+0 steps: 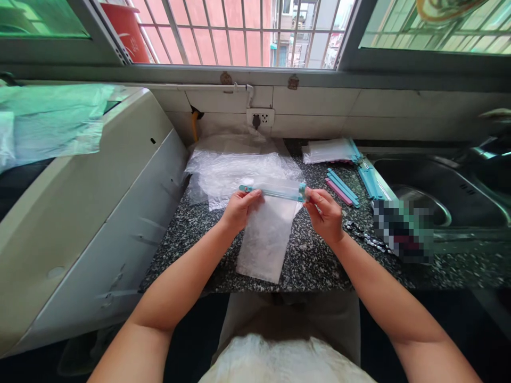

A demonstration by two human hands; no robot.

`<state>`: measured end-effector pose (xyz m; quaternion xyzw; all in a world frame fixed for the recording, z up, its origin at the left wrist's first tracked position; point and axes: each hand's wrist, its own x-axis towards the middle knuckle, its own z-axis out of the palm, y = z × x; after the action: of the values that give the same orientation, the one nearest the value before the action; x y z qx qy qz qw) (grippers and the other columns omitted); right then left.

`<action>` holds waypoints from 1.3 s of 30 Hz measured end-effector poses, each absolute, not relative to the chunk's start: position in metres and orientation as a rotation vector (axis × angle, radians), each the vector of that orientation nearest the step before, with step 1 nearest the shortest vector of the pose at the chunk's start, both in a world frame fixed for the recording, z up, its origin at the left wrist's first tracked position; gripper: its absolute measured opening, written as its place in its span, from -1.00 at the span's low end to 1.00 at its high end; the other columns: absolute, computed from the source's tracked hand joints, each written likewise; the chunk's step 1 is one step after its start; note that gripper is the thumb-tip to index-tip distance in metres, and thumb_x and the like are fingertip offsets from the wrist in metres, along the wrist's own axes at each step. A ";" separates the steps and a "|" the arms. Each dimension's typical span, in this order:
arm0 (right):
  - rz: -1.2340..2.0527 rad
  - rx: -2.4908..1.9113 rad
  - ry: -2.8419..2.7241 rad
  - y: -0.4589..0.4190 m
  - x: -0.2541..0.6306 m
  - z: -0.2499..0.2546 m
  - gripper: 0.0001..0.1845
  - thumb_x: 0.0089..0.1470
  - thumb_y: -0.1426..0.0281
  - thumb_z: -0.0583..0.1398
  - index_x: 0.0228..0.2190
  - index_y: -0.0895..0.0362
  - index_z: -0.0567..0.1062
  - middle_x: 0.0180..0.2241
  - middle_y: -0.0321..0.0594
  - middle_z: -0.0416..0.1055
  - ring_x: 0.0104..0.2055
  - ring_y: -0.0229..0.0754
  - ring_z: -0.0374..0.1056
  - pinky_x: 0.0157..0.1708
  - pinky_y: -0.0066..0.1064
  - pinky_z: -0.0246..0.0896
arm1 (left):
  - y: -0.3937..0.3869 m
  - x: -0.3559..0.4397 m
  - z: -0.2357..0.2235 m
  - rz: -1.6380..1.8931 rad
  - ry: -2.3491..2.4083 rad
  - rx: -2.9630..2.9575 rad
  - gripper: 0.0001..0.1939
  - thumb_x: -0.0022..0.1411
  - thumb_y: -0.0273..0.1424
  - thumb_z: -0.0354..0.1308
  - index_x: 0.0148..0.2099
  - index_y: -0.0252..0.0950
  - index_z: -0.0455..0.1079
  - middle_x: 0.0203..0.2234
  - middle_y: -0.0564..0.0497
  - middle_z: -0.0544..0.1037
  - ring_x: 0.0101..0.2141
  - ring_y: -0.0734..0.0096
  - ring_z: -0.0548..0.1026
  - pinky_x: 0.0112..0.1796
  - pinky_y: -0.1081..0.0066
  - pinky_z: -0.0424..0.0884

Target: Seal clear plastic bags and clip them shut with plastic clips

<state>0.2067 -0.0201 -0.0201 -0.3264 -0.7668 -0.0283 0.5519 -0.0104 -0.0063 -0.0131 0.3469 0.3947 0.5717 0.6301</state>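
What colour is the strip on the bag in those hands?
The strip on the bag is blue-green, best seen in the head view.

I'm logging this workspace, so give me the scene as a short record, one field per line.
Left hand: left hand pinching the top of a clear bag
Right hand: right hand gripping at the right end of a teal strip
Strip position: across the bag's top
Bag position: hanging toward the counter's near edge
Surface: dark speckled counter
Behind the hands: pile of clear plastic
Right of the pile: loose teal and pink strips
Far right: metal sink
Wall: socket with a black plug
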 end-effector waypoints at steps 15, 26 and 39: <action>-0.038 -0.816 -1.802 -0.023 0.203 -0.016 -0.86 0.07 0.44 0.18 -0.27 0.04 0.46 -0.36 -0.24 0.44 -0.47 -0.32 0.34 -0.46 -0.44 0.35 | -0.006 -0.009 -0.016 1.332 0.902 0.846 -0.70 -0.31 -0.25 0.39 -0.61 -0.36 0.41 -0.73 0.06 0.44 -0.70 0.64 0.26 -0.64 0.55 0.12; -0.025 -0.796 -1.793 -0.023 0.201 -0.015 -0.86 0.03 0.49 0.22 -0.30 0.07 0.45 -0.37 -0.26 0.40 -0.52 -0.37 0.30 -0.50 -0.48 0.34 | -0.012 -0.005 -0.007 1.385 0.884 0.822 -0.67 -0.39 -0.26 0.43 -0.63 -0.35 0.40 -0.77 0.09 0.40 -0.70 0.65 0.26 -0.63 0.56 0.13; 0.105 -0.879 -1.791 -0.023 0.202 -0.016 -0.90 0.06 0.37 0.18 -0.35 0.11 0.48 -0.39 -0.22 0.41 -0.50 -0.33 0.27 -0.48 -0.42 0.31 | -0.011 -0.006 -0.011 1.414 0.913 0.863 -0.67 -0.39 -0.23 0.43 -0.65 -0.34 0.42 -0.78 0.09 0.42 -0.71 0.64 0.26 -0.64 0.56 0.14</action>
<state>0.2021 -0.0227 -0.0161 -0.3699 -0.7539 0.0441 0.5412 -0.0057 -0.0105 -0.0111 0.3698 0.3914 0.6062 0.5853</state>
